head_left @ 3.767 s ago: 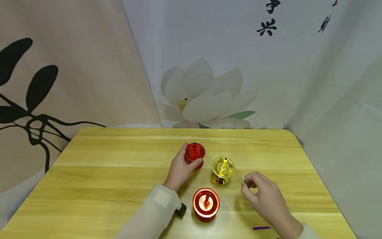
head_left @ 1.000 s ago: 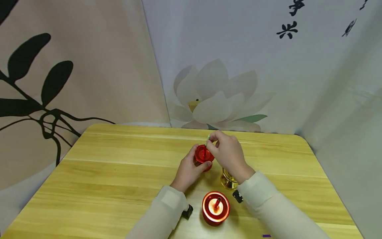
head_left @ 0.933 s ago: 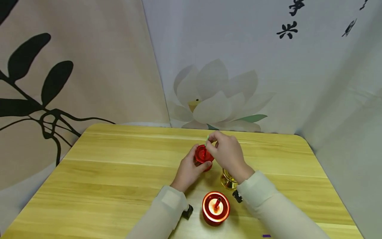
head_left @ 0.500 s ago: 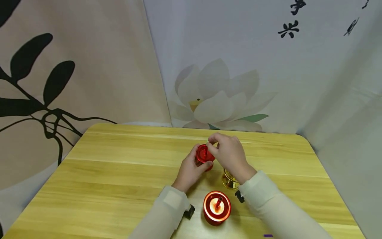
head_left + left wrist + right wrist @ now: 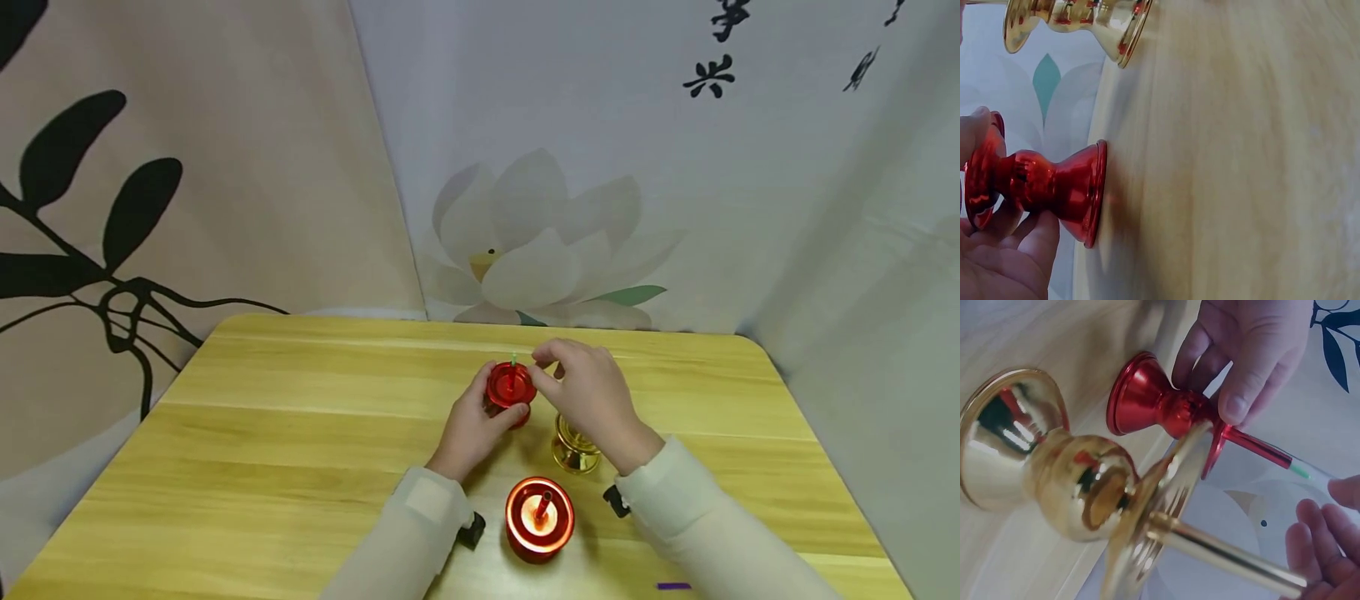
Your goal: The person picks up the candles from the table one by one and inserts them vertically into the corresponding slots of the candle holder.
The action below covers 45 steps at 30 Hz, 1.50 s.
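My left hand [image 5: 467,433] grips a small red metallic candle holder [image 5: 510,400], thumb and fingers around its dish. In the left wrist view the holder's base [image 5: 1082,194] stands on the table. A thin green stick [image 5: 513,359] rises from the holder's central tube; in the right wrist view only its green tip [image 5: 1300,470] shows beyond the red tube. Just right of it is my right hand [image 5: 596,404], fingers loosely bent and holding nothing that I can see. Below that hand stands a gold candle holder [image 5: 574,457], partly hidden by it.
A second, nearer red candle holder [image 5: 540,521] stands upright between my forearms. At the front right lies a purple stick [image 5: 673,586], beside my right sleeve. Printed curtains [image 5: 300,167] hang behind the wooden table [image 5: 262,467]. Dark wrist cameras [image 5: 472,531] sit under both cuffs.
My right hand came from the right with the green stick, lowered it to the held red holder's tube, and has let go, drawing slightly right. My left hand keeps its grip.
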Tool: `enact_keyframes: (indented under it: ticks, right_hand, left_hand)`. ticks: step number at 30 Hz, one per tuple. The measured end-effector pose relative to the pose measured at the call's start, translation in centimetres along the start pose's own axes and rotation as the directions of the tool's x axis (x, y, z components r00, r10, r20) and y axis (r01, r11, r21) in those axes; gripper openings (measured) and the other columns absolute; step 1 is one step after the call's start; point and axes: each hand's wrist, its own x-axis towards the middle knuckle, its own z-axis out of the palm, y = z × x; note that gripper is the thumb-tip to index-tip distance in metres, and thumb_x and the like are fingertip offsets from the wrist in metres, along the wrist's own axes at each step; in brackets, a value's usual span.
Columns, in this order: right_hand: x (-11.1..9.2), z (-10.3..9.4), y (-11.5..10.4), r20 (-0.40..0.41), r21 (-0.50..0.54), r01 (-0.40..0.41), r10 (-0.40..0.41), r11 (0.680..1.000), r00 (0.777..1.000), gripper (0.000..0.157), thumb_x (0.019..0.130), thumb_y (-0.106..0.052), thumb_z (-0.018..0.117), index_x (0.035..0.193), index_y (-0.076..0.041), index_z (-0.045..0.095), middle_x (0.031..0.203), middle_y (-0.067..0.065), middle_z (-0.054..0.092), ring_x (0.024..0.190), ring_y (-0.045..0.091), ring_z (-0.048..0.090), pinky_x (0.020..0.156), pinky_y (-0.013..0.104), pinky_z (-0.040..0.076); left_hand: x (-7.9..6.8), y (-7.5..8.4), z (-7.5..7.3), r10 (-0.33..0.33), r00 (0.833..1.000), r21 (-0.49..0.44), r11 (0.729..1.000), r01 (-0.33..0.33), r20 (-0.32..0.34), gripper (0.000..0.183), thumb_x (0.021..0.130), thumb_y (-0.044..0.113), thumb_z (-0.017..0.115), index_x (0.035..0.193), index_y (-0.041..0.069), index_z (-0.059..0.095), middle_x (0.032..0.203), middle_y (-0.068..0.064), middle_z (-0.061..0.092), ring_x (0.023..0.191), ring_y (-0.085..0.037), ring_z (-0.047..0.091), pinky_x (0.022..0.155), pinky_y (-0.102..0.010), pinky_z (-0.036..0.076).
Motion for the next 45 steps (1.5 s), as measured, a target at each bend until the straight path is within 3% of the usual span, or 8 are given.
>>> enact_keyframes:
  ticks: [4, 10, 13, 23, 28, 36, 45]
  right_hand:
    - [-0.5, -0.4, 0.2, -0.006, -0.005, 0.005, -0.005, 1.000, 1.000, 0.012, 0.091, -0.022, 0.074, 0.098, -0.012, 0.075, 0.093, -0.002, 0.075, 0.077, 0.018, 0.068, 0.078, 0.042, 0.055]
    - [-1.4, -1.0, 0.4, 0.024, -0.012, -0.013, 0.013, 1.000, 1.000, 0.011, 0.091, -0.021, 0.074, 0.099, -0.013, 0.075, 0.094, -0.002, 0.074, 0.079, 0.017, 0.066, 0.085, 0.045, 0.051]
    - [-1.8, -1.3, 0.6, 0.025, -0.007, -0.014, 0.014, 1.000, 1.000, 0.011, 0.091, -0.021, 0.075, 0.098, -0.013, 0.075, 0.094, -0.003, 0.074, 0.080, 0.017, 0.067, 0.080, 0.042, 0.054]
    - [-3.0, -2.3, 1.8, 0.018, -0.012, -0.033, 0.033, 0.999, 0.999, 0.009, 0.091, -0.019, 0.074, 0.098, -0.014, 0.076, 0.093, -0.005, 0.074, 0.080, 0.019, 0.067, 0.071, 0.038, 0.056]
    - [-3.6, -3.0, 2.5, 0.026, -0.010, -0.076, 0.077, 0.997, 0.997, 0.011, 0.091, -0.019, 0.074, 0.100, -0.013, 0.076, 0.095, -0.003, 0.074, 0.083, 0.021, 0.067, 0.073, 0.041, 0.055]
    - [-5.0, -3.9, 3.9, -0.008, 0.015, -0.116, 0.116, 0.993, 0.993, 0.009, 0.092, -0.016, 0.073, 0.100, -0.011, 0.075, 0.092, -0.002, 0.073, 0.079, 0.019, 0.065, 0.067, 0.037, 0.052]
    - [-6.6, -4.2, 5.3, 0.002, 0.007, -0.143, 0.143, 0.990, 0.990, 0.009, 0.092, -0.015, 0.073, 0.099, -0.008, 0.075, 0.090, 0.000, 0.071, 0.075, 0.017, 0.062, 0.065, 0.035, 0.052]
  left_hand:
    - [-0.1, -0.2, 0.0, -0.012, 1.000, 0.012, 1.000, 0.012, -0.010, 0.081, 0.091, 0.023, 0.077, 0.156, 0.007, 0.032, 0.147, -0.012, 0.051, 0.131, -0.026, 0.054, 0.106, -0.040, 0.048]
    - [-0.1, -0.1, 0.0, -0.010, 1.000, 0.007, 1.000, 0.010, -0.011, 0.079, 0.090, 0.020, 0.078, 0.154, 0.006, 0.034, 0.144, -0.013, 0.054, 0.128, -0.026, 0.056, 0.105, -0.040, 0.049]
    - [-0.2, 0.0, -0.1, -0.002, 1.000, 0.026, 1.000, 0.003, -0.019, 0.080, 0.089, 0.020, 0.078, 0.154, 0.005, 0.034, 0.143, -0.014, 0.054, 0.128, -0.027, 0.057, 0.105, -0.041, 0.049]
    - [-1.2, 0.1, -0.2, 0.048, 0.997, 0.127, 0.991, -0.041, -0.054, 0.095, 0.086, 0.030, 0.081, 0.158, 0.005, 0.024, 0.155, -0.017, 0.040, 0.139, -0.031, 0.045, 0.115, -0.046, 0.036]
    - [-1.9, 0.2, -0.3, 0.073, 0.996, 0.095, 0.993, -0.068, -0.051, 0.098, 0.085, 0.027, 0.083, 0.159, 0.005, 0.022, 0.158, -0.017, 0.036, 0.142, -0.030, 0.041, 0.116, -0.044, 0.034]
    - [-3.2, 0.3, -0.3, 0.098, 0.995, 0.016, 0.995, -0.099, 0.029, 0.089, 0.087, 0.024, 0.081, 0.158, 0.025, 0.028, 0.155, -0.004, 0.043, 0.143, -0.019, 0.040, 0.115, -0.040, 0.036]
    - [-4.1, 0.3, -0.6, 0.086, 0.995, -0.005, 0.996, -0.086, 0.049, 0.071, 0.089, 0.027, 0.079, 0.150, 0.024, 0.042, 0.155, -0.007, 0.043, 0.143, -0.024, 0.039, 0.113, -0.039, 0.038]
